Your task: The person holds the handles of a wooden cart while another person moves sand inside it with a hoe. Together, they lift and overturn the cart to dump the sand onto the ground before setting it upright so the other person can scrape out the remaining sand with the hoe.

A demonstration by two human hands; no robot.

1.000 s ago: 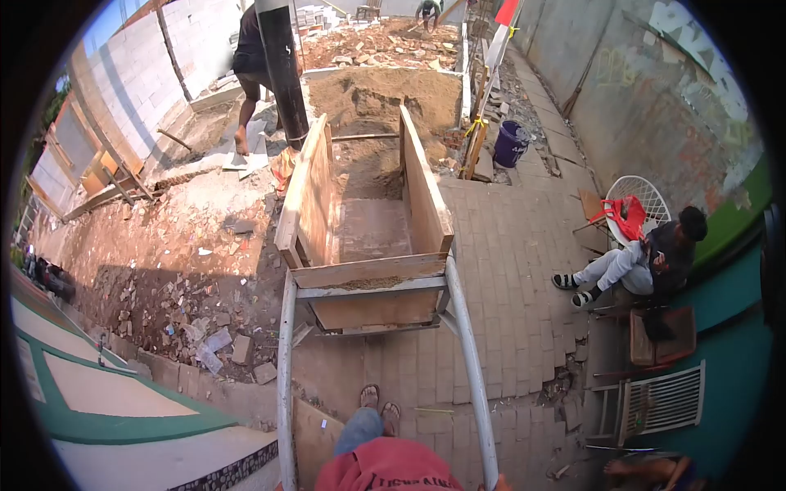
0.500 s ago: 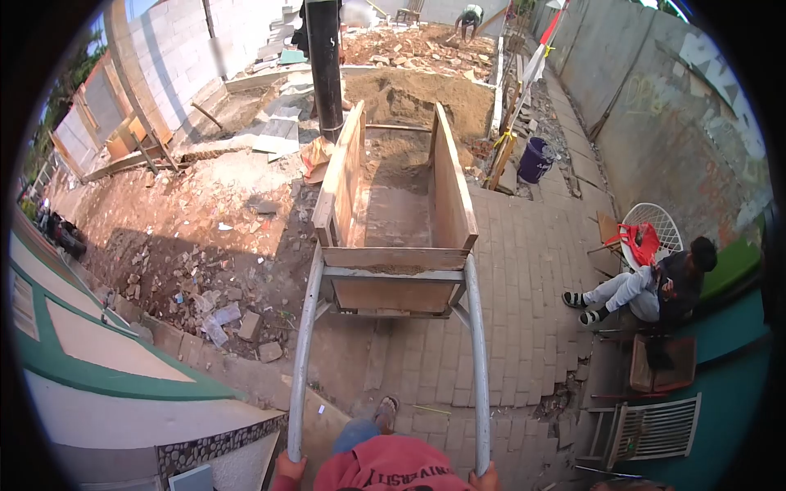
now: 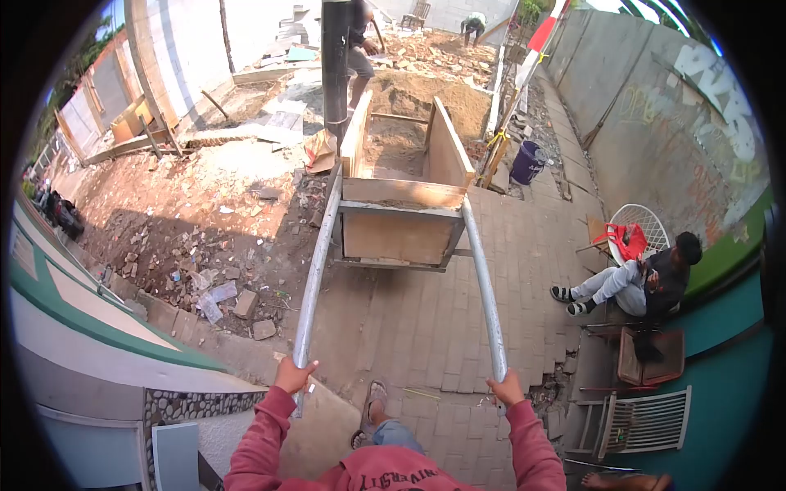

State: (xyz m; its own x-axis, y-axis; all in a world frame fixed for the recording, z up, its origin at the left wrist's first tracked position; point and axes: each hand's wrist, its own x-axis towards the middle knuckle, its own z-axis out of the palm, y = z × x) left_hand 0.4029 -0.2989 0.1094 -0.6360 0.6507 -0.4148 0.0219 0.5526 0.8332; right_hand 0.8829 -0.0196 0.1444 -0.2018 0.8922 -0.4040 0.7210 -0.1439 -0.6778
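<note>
In front of me stands a handcart (image 3: pixel 401 233) with tall wooden side boards and two grey metal pipe handles. My left hand (image 3: pixel 293 376) is closed around the end of the left handle (image 3: pixel 318 282). Around the end of the right handle (image 3: pixel 485 295), my right hand (image 3: pixel 508 388) is closed too. Both arms, in red sleeves, reach forward. Traces of sand show inside the box and along its rear edge; its far end meets a sand heap (image 3: pixel 438 96). The cart's wheels are hidden.
A black pole (image 3: pixel 335 65) rises by the cart's left side, with a person (image 3: pixel 360 61) behind it. Right of the cart are a purple bucket (image 3: pixel 528 162) and a seated person (image 3: pixel 659 278) near chairs. Rubble (image 3: pixel 221 282) covers the left ground. Another person (image 3: pixel 473 26) bends far back.
My hands and the handle ends have moved forward, away from my body. The cart's rear panel shows more and its inside less. A person has come into view behind the pole.
</note>
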